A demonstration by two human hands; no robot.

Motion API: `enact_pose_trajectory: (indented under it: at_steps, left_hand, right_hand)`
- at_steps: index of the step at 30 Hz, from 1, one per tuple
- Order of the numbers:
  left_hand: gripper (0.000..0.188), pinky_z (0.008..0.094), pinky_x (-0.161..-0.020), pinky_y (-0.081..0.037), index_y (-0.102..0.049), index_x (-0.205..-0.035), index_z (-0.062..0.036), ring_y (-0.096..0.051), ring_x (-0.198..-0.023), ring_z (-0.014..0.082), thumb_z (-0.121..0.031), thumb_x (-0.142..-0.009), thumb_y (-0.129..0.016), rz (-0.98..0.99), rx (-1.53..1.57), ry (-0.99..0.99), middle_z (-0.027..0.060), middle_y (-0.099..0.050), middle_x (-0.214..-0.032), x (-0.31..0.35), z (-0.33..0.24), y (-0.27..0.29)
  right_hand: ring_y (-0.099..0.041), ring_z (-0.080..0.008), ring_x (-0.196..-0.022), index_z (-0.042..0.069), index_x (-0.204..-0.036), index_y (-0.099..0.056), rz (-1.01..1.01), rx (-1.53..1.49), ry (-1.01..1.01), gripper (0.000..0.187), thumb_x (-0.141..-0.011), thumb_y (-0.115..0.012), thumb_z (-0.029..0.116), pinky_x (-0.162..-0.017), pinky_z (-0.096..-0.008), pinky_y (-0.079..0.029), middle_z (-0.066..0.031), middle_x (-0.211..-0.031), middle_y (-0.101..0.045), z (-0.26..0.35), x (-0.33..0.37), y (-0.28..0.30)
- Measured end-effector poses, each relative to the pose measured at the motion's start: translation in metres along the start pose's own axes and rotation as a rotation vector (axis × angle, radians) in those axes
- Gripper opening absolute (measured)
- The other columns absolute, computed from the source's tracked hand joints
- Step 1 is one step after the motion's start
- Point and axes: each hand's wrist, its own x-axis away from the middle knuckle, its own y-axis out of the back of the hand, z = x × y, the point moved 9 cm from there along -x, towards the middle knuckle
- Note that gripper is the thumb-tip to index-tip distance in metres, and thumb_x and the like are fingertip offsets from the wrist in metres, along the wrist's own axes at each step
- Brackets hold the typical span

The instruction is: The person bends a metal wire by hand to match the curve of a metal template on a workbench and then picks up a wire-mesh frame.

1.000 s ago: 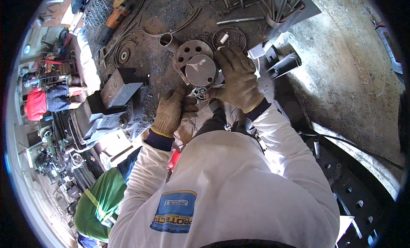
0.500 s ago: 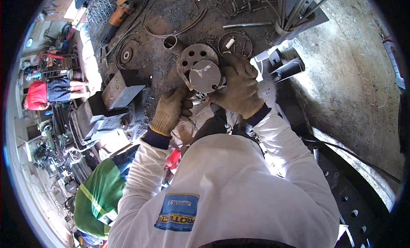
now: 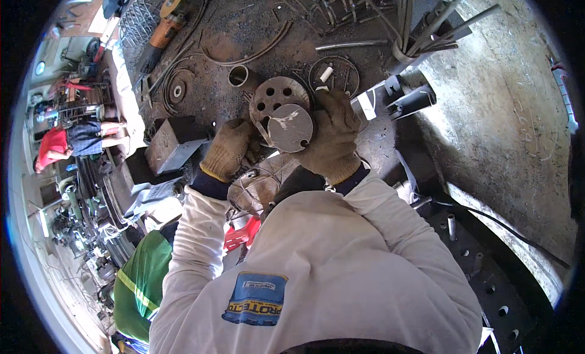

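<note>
A flat round metal disc with a small hole near its edge overlaps a larger round plate with several holes. Brown knitted gloves cover both hands. My right hand curls around the disc's right side, its fingertips hidden in part. At the left edge of the disc and plate is my left hand, fingers bent inward; what they hold, if anything, is hidden. Just behind the plate stands a short pipe piece. Beyond my right hand lies a thin metal ring, with a white cylindrical piece inside it.
An orange angle grinder lies far left, near curved rods. Upright metal bars fill a holder at far right. Channel pieces lie right, a metal box section left. A person in red stands left; another's green clothing is near.
My left hand has shifted left and slightly away from the disc's front edge. The right hand stays at the disc's right side. The whole view has shifted a little.
</note>
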Motion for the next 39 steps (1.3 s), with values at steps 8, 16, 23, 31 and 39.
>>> enact_pose_trajectory:
  at_steps: [8,16,23,31,39]
  left_hand:
    - [0.029,0.0319,-0.057,-0.055,-0.058,-0.112,-0.0008,-0.065,-0.065,0.0204,-0.026,-0.101,-0.050,-0.065,0.731,0.256,0.0111,-0.065,-0.083,0.035,0.012,-0.036]
    - [0.026,0.0369,-0.062,-0.052,-0.054,-0.111,-0.0002,-0.060,-0.071,0.0267,-0.024,-0.101,-0.052,0.075,1.254,0.147,0.0108,-0.057,-0.083,0.041,0.002,-0.076]
    - [0.017,0.0288,-0.055,-0.040,-0.053,-0.101,-0.0045,-0.048,-0.065,0.0167,-0.021,-0.100,-0.047,-0.012,1.000,0.320,0.0051,-0.051,-0.079,0.038,0.005,-0.062]
    - [0.028,0.0302,-0.054,-0.052,-0.060,-0.110,0.0005,-0.063,-0.062,0.0200,-0.022,-0.099,-0.049,-0.031,0.687,0.217,0.0127,-0.066,-0.084,0.020,0.018,-0.038]
    - [0.027,0.0247,-0.043,-0.044,-0.062,-0.110,-0.0012,-0.057,-0.050,0.0130,-0.021,-0.098,-0.048,0.011,0.188,0.074,0.0073,-0.064,-0.075,0.008,0.003,-0.019]
  right_hand:
    - [-0.050,-0.0366,-0.120,0.010,-0.102,-0.063,0.125,-0.043,0.163,0.069,-0.047,-0.088,0.044,-0.095,-0.0499,-0.043,-0.0119,-0.127,-0.053,-0.005,-0.009,0.014]
    - [-0.041,-0.0326,-0.132,0.011,-0.108,-0.064,0.208,0.057,0.130,0.072,-0.049,-0.088,0.045,-0.102,-0.0502,-0.037,-0.0085,-0.133,-0.052,-0.011,-0.007,0.020]
    - [-0.041,-0.0313,-0.130,0.012,-0.109,-0.065,0.165,0.084,0.135,0.073,-0.050,-0.086,0.050,-0.101,-0.0481,-0.037,-0.0069,-0.130,-0.052,-0.013,-0.005,0.013]
    - [-0.045,-0.0320,-0.122,0.014,-0.104,-0.068,0.145,0.113,0.125,0.065,-0.050,-0.084,0.047,-0.096,-0.0466,-0.041,-0.0077,-0.126,-0.053,-0.001,-0.009,0.012]
    - [-0.046,-0.0328,-0.120,0.015,-0.102,-0.068,0.069,0.097,0.108,0.058,-0.052,-0.084,0.040,-0.092,-0.0462,-0.043,-0.0094,-0.121,-0.054,-0.008,-0.006,0.008]
